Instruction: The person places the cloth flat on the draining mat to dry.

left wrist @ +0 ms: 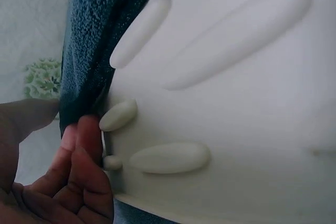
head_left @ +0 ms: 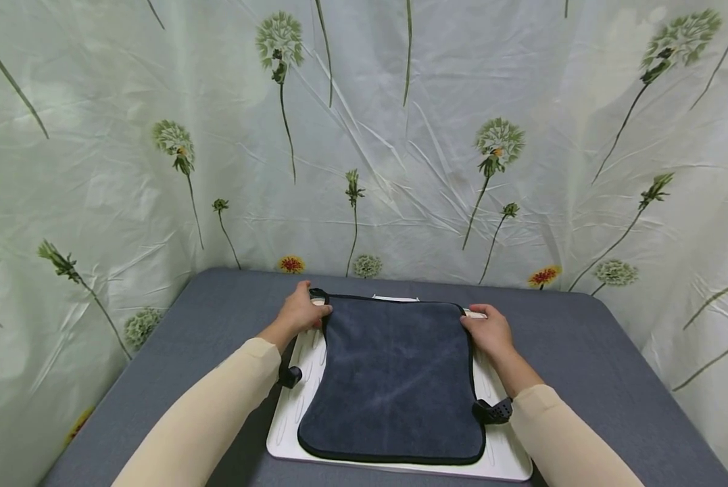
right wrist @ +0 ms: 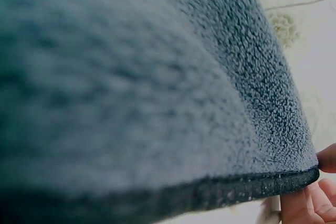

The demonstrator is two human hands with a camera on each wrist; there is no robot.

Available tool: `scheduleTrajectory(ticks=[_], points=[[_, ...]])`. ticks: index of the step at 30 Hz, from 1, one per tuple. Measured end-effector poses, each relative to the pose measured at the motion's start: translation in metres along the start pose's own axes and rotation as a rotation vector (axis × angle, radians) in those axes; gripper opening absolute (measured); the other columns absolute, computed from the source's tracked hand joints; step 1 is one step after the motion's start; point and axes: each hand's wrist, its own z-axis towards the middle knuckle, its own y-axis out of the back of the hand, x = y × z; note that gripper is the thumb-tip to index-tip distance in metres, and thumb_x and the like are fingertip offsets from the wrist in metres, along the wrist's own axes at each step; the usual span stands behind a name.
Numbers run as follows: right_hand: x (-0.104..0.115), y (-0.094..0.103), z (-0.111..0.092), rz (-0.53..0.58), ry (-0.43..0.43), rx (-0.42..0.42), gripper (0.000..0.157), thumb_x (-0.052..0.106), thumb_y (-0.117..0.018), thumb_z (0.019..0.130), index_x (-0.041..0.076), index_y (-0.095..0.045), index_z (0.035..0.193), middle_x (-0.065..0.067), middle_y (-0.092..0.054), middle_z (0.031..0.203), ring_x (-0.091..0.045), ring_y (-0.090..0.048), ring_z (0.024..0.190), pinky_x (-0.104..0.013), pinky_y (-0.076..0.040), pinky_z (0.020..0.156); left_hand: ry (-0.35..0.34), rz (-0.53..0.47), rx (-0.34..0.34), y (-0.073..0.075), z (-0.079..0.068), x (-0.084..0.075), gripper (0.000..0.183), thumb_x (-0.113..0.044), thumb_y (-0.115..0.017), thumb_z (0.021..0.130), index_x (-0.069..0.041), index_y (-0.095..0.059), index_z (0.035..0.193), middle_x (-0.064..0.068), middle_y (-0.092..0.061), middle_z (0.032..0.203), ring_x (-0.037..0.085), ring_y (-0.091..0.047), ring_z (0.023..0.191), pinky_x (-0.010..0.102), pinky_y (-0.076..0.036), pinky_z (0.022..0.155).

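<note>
A dark blue-grey towel [head_left: 397, 379] with black edging lies spread over a white board [head_left: 283, 425]. My left hand [head_left: 299, 311] pinches its far left corner between thumb and fingers. At the far right corner, my right hand [head_left: 490, 330] grips the towel the same way. In the left wrist view, the towel [left wrist: 93, 35] hangs over the board [left wrist: 252, 124], which has raised oval bumps, and the left fingers [left wrist: 89, 140] tuck under the cloth. The right wrist view is mostly filled by fuzzy towel [right wrist: 157, 98], its corner held by the right hand [right wrist: 310, 203].
The board rests on a grey cloth-covered table [head_left: 589, 379]. A white curtain [head_left: 400, 155] printed with dandelions hangs behind the table and along both sides. A black band [head_left: 493, 410] is on the right wrist, and another black device [head_left: 290, 376] is by the left.
</note>
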Motion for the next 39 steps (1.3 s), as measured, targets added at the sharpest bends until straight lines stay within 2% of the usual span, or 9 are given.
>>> scheduleTrajectory(ticks=[3,6,10,14,19,22,27,32,39], points=[[-0.001,0.001,-0.006,-0.005,-0.003,0.028,0.048,0.025,-0.061,0.098,0.000,-0.055,0.138,-0.029,-0.064,0.130,-0.038,-0.064,0.113,-0.034,-0.048,0.083,-0.026,0.006,0.022,0.001,-0.005,-0.001,0.090,-0.030,-0.073,0.095,-0.008,-0.017,0.163,0.004,-0.069,0.070,0.014,-0.066,0.060,0.044,-0.052,0.089],[-0.002,0.003,-0.013,-0.009,0.003,0.060,0.049,0.025,-0.061,0.099,0.000,-0.053,0.140,-0.029,-0.067,0.126,-0.031,-0.068,0.103,-0.027,-0.047,0.074,-0.061,-0.013,0.054,0.001,-0.011,-0.001,0.091,-0.029,-0.073,0.095,-0.007,-0.016,0.163,0.004,-0.068,0.072,0.016,-0.065,0.063,0.040,-0.052,0.083],[-0.004,0.004,-0.024,0.014,0.009,0.097,0.049,0.024,-0.063,0.099,0.000,-0.051,0.140,-0.027,-0.070,0.121,-0.017,-0.067,0.086,-0.026,-0.048,0.070,-0.098,-0.074,0.101,-0.001,-0.020,0.001,0.094,-0.026,-0.073,0.094,-0.008,-0.012,0.163,0.005,-0.067,0.074,0.017,-0.063,0.062,0.034,-0.052,0.068],[-0.007,0.005,-0.036,0.104,0.005,0.149,0.051,0.020,-0.062,0.100,-0.002,-0.045,0.143,-0.023,-0.073,0.114,-0.008,-0.064,0.076,-0.027,-0.051,0.066,-0.107,-0.170,0.157,-0.003,-0.032,0.003,0.097,-0.022,-0.073,0.095,-0.009,-0.007,0.164,0.003,-0.064,0.071,0.015,-0.059,0.059,0.032,-0.053,0.060],[-0.012,0.006,-0.052,0.200,-0.003,0.204,0.055,0.014,-0.059,0.101,-0.007,-0.036,0.146,-0.016,-0.075,0.102,-0.010,-0.065,0.073,-0.030,-0.054,0.063,-0.128,-0.215,0.206,-0.006,-0.047,0.010,0.095,-0.020,-0.072,0.096,-0.011,-0.006,0.164,0.002,-0.060,0.068,0.015,-0.054,0.055,0.033,-0.051,0.058],[-0.016,0.008,-0.063,0.229,-0.007,0.227,0.056,0.012,-0.057,0.101,-0.007,-0.032,0.148,-0.014,-0.074,0.100,-0.012,-0.066,0.074,-0.031,-0.056,0.064,-0.142,-0.210,0.208,-0.007,-0.056,0.014,0.095,-0.021,-0.073,0.095,-0.010,-0.009,0.164,0.004,-0.064,0.073,0.016,-0.056,0.054,0.033,-0.050,0.058],[-0.023,0.011,-0.081,0.244,-0.007,0.263,0.057,0.008,-0.058,0.100,-0.006,-0.031,0.148,-0.009,-0.073,0.094,-0.014,-0.065,0.076,-0.031,-0.056,0.065,-0.142,-0.243,0.208,-0.008,-0.075,0.022,0.095,-0.018,-0.074,0.094,-0.008,-0.010,0.164,0.006,-0.067,0.076,0.016,-0.053,0.053,0.033,-0.047,0.056],[-0.034,0.015,-0.100,0.205,-0.012,0.271,0.059,0.006,-0.063,0.097,-0.004,-0.034,0.148,-0.006,-0.072,0.089,-0.014,-0.064,0.071,-0.030,-0.054,0.061,-0.171,-0.290,0.195,-0.008,-0.095,0.032,0.095,-0.013,-0.076,0.091,-0.006,-0.014,0.162,0.006,-0.068,0.082,0.014,-0.052,0.055,0.032,-0.046,0.054],[-0.046,0.023,-0.125,0.193,0.016,0.347,0.066,0.006,-0.066,0.096,-0.002,-0.032,0.151,-0.008,-0.069,0.090,-0.012,-0.063,0.069,-0.027,-0.053,0.061,-0.291,-0.284,0.249,-0.007,-0.125,0.046,0.073,-0.011,-0.077,0.089,-0.009,-0.042,0.153,0.006,-0.060,0.086,0.011,-0.051,0.054,0.028,-0.047,0.050]])
